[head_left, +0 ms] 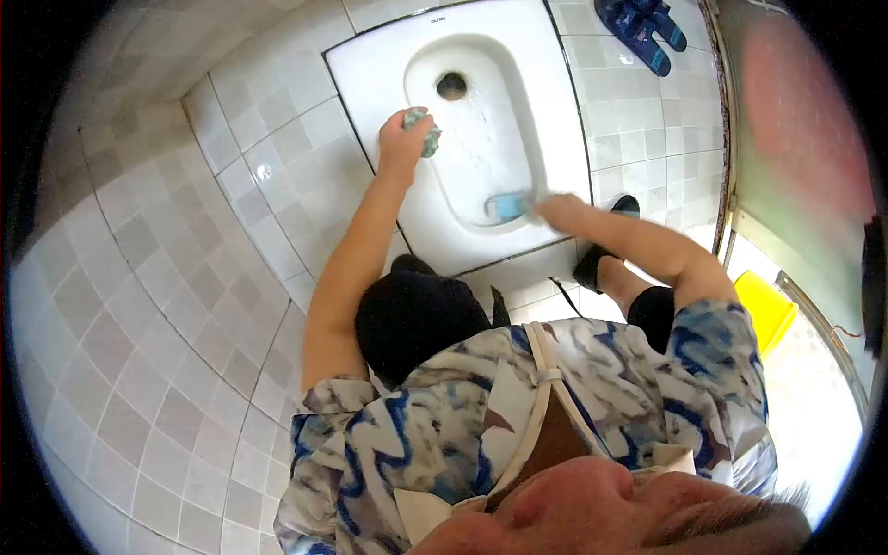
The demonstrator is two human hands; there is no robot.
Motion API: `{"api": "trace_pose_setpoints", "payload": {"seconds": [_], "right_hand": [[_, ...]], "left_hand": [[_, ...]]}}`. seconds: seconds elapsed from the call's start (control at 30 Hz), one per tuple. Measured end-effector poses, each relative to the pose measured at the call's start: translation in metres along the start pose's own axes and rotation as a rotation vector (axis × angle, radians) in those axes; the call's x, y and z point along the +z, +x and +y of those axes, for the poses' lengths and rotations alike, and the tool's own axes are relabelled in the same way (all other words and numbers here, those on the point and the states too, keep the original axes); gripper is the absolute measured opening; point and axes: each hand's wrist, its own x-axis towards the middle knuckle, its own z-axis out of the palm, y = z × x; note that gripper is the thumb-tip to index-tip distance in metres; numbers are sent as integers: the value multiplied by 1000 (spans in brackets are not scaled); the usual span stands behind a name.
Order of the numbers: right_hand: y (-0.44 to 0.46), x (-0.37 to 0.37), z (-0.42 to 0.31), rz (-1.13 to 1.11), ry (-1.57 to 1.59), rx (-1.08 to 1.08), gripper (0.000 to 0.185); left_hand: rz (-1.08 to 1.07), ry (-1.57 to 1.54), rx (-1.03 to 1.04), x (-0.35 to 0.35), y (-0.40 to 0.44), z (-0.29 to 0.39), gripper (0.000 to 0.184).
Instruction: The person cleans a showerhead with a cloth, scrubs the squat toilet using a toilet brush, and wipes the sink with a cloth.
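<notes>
A white squat toilet (572, 120) is set in the tiled floor, its drain hole (451, 86) at the far end of the basin. My left hand (401, 143), over the basin's left rim, is closed round a crumpled grey-green cloth (423, 132). At the near right rim my right hand (561, 215) is closed and slightly blurred. It grips a light-blue brush (507, 206), whose head lies against the near end of the basin; the handle is mostly hidden by the hand. Wet streaks run along the basin floor.
Blue slippers (643, 32) lie on the tiles beyond the toilet's far right corner. A yellow container (764, 313) stands at the right by the doorway. Tiled wall (148, 351) rises close on the left. My feet in black shoes (592, 266) are beside the near edge.
</notes>
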Motion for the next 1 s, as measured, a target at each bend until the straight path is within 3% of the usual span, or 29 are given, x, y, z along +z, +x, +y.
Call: {"api": "trace_pose_setpoints", "payload": {"seconds": [0.07, 0.2, 0.23, 0.33, 0.43, 0.47, 0.53, 0.63, 0.7, 0.73, 0.83, 0.9, 0.93, 1.0], "right_hand": [[5, -26, 21, 48, -306, -22, 17], [38, -108, -3, 95, -507, 174, 19], [54, -117, -8, 235, -546, 200, 18], [76, -159, -25, 295, -576, 290, 15], [105, -123, 8, 347, -343, 307, 18], [95, -103, 8, 466, -294, 275, 19], [64, -74, 4, 287, -510, 141, 19], [16, -62, -1, 144, -479, 90, 22], [14, -67, -3, -102, -551, -91, 26], [14, -67, -5, -107, -549, -93, 26], [9, -78, -27, -201, -441, 59, 28], [0, -67, -36, -39, -20, 178, 27], [0, -50, -41, 20, 142, 154, 26], [6, -8, -34, -134, 105, 51, 31]], "left_hand": [[-16, 74, 8, -1, -1, -4, 25], [13, 111, -3, -2, -3, -5, 26], [3, 97, 4, -7, 1, -8, 26], [-12, 92, -22, -7, 4, -19, 26], [-29, 79, -26, -7, 8, -21, 25], [-47, 104, -17, -8, 6, -25, 25], [-56, 144, -41, -8, 1, -28, 24], [-73, 155, -24, -6, 3, -29, 26], [-80, 168, -24, -7, 7, -31, 26], [-88, 182, -29, -7, 8, -33, 26], [-106, 219, -27, -9, 11, -34, 25], [-132, 241, -23, -7, 9, -34, 24], [-121, 244, -39, -5, 7, -32, 24], [-110, 245, -52, -7, 10, -30, 23]]}}
